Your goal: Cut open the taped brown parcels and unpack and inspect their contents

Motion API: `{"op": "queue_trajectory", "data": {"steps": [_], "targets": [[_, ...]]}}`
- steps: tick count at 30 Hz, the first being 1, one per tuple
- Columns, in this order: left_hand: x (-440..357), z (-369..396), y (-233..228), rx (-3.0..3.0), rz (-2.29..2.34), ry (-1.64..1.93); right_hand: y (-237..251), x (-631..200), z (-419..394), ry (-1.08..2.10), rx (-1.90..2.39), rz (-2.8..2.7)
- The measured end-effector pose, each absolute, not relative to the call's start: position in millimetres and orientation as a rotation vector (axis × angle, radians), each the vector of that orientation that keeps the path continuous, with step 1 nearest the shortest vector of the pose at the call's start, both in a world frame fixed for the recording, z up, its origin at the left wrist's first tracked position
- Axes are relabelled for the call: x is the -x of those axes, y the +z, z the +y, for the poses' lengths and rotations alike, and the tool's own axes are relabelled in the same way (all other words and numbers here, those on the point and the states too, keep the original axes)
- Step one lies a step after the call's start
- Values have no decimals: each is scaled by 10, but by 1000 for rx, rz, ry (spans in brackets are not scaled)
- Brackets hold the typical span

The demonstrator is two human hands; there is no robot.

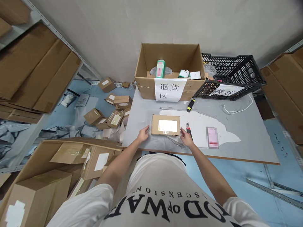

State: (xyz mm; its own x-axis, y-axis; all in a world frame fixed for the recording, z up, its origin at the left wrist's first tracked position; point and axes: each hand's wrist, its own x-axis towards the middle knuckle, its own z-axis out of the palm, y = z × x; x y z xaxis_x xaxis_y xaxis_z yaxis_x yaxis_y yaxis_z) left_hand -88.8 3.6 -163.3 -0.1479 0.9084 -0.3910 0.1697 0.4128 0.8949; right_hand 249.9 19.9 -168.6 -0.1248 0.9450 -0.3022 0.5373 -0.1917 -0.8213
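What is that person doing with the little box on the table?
A person stands at a grey table with a small cardboard parcel lying flat in front of them. Their left hand rests at its left edge and their right hand at its right, beside a box cutter. Behind stand a big open carton with a paper sign and a black plastic crate. More small boxes lie scattered on the floor.
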Motion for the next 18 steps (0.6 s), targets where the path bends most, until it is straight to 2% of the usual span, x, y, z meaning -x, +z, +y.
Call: {"op": "queue_trajectory", "data": {"steps": [10,18], "targets": [[687,-123,-1641,-1294,1501,789,-1574,-2237,33,1227,1665,-1776],[761,-11,-1261,-1520,1628,666,-1328,-2332,209,1171,1639,-1829]]}}
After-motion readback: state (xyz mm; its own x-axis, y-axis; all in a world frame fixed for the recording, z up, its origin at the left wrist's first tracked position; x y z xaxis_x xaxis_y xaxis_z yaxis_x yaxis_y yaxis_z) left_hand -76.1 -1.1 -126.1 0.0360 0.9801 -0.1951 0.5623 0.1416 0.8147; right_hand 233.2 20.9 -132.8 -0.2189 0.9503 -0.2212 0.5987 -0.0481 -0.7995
